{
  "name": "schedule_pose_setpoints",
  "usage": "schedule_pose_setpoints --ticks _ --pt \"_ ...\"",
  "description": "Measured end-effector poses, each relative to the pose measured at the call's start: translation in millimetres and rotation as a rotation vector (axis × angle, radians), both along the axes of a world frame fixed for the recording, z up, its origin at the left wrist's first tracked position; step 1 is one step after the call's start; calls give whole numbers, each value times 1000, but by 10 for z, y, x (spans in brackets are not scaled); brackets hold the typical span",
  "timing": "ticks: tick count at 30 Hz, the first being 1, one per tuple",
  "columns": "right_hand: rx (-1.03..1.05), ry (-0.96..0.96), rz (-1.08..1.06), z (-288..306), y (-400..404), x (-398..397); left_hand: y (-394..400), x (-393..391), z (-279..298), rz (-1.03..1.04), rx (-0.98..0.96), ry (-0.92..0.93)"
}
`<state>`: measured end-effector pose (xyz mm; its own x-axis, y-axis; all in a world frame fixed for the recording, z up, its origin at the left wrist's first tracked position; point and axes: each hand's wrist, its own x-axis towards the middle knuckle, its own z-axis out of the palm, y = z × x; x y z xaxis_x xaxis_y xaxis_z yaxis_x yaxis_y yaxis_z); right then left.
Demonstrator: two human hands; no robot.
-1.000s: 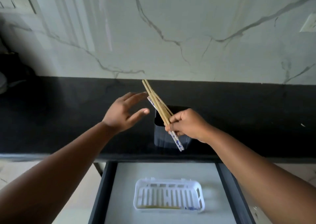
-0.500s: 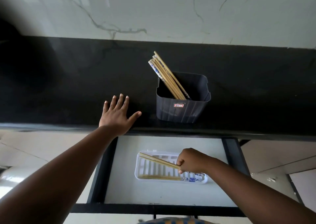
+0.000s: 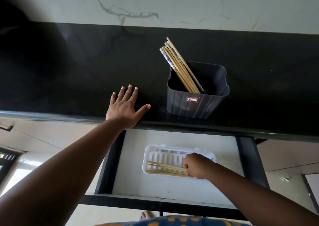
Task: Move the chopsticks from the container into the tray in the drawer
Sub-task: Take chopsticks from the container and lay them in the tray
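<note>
A dark grey container (image 3: 196, 103) stands on the black counter with several chopsticks (image 3: 179, 65) leaning out of its left side. Below, in the open drawer, lies a white slotted tray (image 3: 155, 155). Wooden chopsticks (image 3: 165, 169) lie along the tray's front part. My right hand (image 3: 196, 165) is inside the tray, fingers curled round the right ends of some of those chopsticks. My left hand (image 3: 126, 106) rests flat on the counter edge, fingers spread, left of the container.
The drawer (image 3: 248, 158) has dark side walls and a pale floor. The black counter (image 3: 69, 70) runs the full width below a marble wall. Cabinet fronts flank the drawer. A bare foot (image 3: 145, 215) shows on the floor under the drawer's front.
My right hand carried chopsticks from the container down into the tray and now holds them low against the tray floor. My left hand dropped flat onto the counter edge.
</note>
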<state>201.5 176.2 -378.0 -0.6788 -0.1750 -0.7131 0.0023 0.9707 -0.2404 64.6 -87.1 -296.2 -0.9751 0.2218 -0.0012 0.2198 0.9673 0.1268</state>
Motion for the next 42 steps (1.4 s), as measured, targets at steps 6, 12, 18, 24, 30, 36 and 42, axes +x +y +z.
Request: schedule_pose_setpoints --ticks 6,12,18,24,30,36,42 --pt "-5 71 36 -119 -7 53 -4 2 14 -7 -3 -2" --pt "6 168 63 -144 32 58 -4 -6 -3 -7 -6 -7" --pt "29 213 80 -115 62 110 -4 -7 -7 -7 0 -4" --pt "-7 196 6 -47 81 114 -3 -9 -12 -3 0 -2" --pt "-18 156 -21 185 87 58 -4 -14 -23 -7 1 1" --pt "-215 111 -79 918 -120 -135 -6 -20 -5 -17 -2 -8" --pt "-512 271 -87 2189 -345 -485 14 -46 18 12 -13 -51"
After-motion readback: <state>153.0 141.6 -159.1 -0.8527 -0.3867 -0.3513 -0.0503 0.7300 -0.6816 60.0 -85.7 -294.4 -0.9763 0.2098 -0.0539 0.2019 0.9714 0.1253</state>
